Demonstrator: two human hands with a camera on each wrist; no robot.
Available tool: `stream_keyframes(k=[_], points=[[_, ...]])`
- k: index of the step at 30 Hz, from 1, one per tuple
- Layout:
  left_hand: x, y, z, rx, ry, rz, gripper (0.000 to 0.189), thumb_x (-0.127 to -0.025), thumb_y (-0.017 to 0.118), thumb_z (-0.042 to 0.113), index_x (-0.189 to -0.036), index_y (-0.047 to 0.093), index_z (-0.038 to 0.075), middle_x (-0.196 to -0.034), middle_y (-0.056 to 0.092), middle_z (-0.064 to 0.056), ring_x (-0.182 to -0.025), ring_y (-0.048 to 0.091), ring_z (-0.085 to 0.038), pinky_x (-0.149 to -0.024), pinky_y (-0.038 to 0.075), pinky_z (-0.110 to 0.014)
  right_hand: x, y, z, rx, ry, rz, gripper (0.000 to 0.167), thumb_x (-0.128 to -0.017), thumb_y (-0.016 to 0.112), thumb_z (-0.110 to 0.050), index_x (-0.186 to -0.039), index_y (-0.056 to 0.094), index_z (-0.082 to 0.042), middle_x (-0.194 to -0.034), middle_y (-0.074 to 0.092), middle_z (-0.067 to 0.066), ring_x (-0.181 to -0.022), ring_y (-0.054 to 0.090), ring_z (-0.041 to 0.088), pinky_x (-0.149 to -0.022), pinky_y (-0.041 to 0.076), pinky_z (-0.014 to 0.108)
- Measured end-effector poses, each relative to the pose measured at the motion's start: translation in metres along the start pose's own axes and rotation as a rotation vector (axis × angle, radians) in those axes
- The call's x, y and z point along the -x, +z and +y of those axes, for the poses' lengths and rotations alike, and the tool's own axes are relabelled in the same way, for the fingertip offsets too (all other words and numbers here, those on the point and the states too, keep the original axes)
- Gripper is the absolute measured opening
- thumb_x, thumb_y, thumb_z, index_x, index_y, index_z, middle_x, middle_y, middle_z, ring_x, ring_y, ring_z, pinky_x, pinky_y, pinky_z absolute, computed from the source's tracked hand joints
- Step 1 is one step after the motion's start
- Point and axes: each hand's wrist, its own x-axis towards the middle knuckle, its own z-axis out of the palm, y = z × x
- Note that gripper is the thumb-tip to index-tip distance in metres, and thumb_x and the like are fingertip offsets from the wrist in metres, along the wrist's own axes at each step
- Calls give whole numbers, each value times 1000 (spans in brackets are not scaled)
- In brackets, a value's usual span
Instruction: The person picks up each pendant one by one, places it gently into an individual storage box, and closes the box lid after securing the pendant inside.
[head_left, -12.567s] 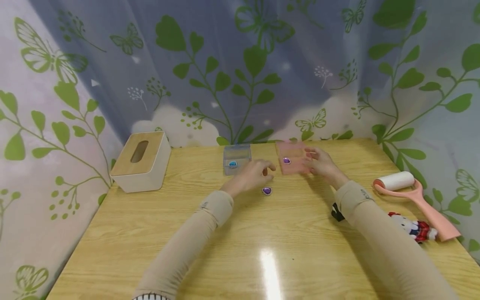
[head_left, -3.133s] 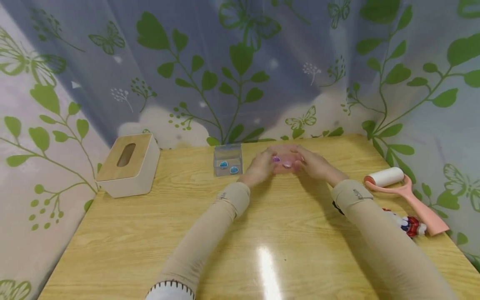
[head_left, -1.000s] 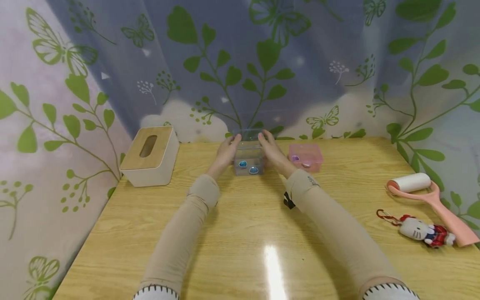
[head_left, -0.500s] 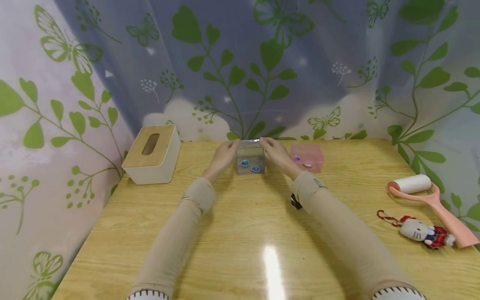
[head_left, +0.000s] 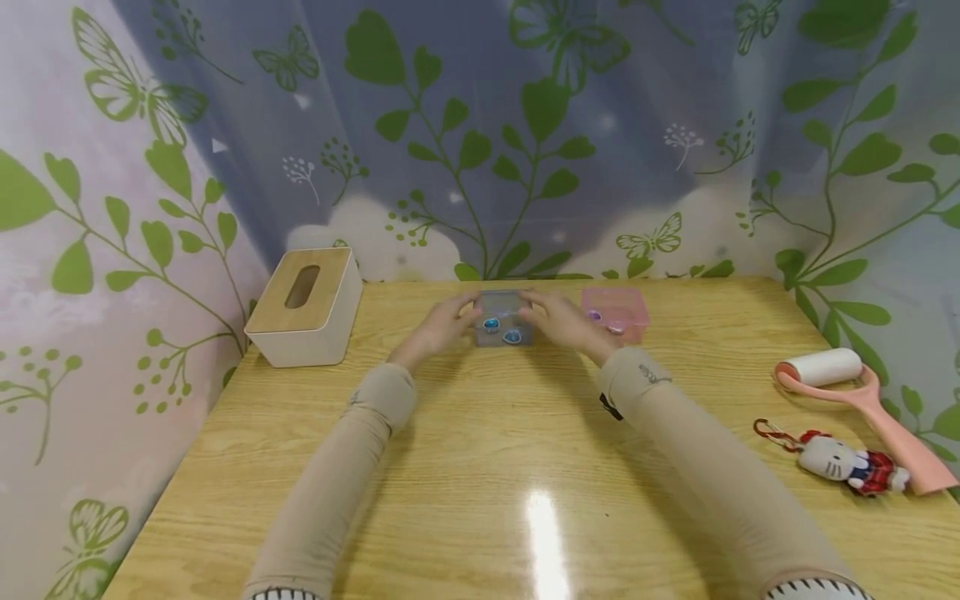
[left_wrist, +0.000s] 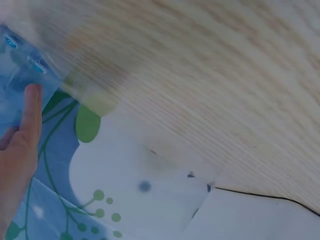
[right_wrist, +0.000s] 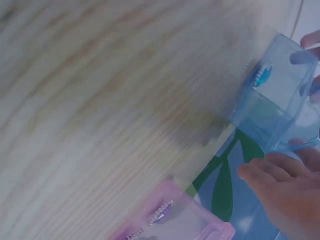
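A clear blue box [head_left: 504,303] stands at the back of the wooden table, its hinged lid lowered. Two blue oval gems show through it, a left gem [head_left: 491,325] and a right gem [head_left: 512,337]. My left hand [head_left: 441,327] is at the box's left side, fingertips right at its upper corner. At the opposite side is my right hand [head_left: 564,322], with fingers extended beside the box in the right wrist view. A pink clear box [head_left: 636,307], lid down, stands just right of that hand. It contains purple gems, one gem [head_left: 595,316] near its left side.
A tissue box [head_left: 303,308] with a wooden top stands at the back left. On the right lie a pink-handled lint roller [head_left: 862,392] and a cat-doll keychain [head_left: 847,462]. A small black object [head_left: 611,407] is partly hidden under the right sleeve. A patterned curtain [head_left: 420,167] hangs behind the table.
Earlier a loose purple gem lay on the table and both boxes were open. Both hands then worked at the pink box, then moved left to the blue one. Its raised lid has come down.
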Motion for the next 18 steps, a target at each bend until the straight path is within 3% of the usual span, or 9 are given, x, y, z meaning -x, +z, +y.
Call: stream_keyframes(k=[4,8,11,16,18], points=[[1,3,-1,-4,0,-15,59,-113,49,26,-166,30,9,-169,37,-18,-141,57,-44,-123,43,-52,3,4,0,47,12,-2,60,-113,49,-35,-166,31,-13,-176,17,17,-153,39,46,-129,26,61],[1,11,-3,-26,23,-13,60,-111,54,19,-165,30,6,-173,28,-18,-142,56,-43,-122,44,-50,5,10,2,121,7,16,59,-112,52,-31,-165,35,-12,-176,17,19,-155,36,46,-130,23,63],[2,15,-2,-86,35,7,61,-109,58,18,-163,34,4,-173,26,-19,-146,53,-40,-124,42,-48,6,12,3,173,12,23,59,-111,55,-29,-164,37,-13,-176,18,18,-159,28,44,-130,19,66],[2,15,5,-205,10,62,60,-107,60,19,-161,39,6,-172,29,-17,-156,40,-36,-129,34,-48,2,11,1,237,-53,62,55,-110,57,-24,-160,42,-7,-173,22,24,-152,40,47,-128,29,64],[1,15,7,-238,-4,75,60,-107,60,19,-161,40,7,-172,29,-16,-155,41,-36,-129,34,-48,0,11,1,242,-75,70,54,-109,58,-22,-159,42,-5,-172,23,27,-151,42,48,-127,31,62]])
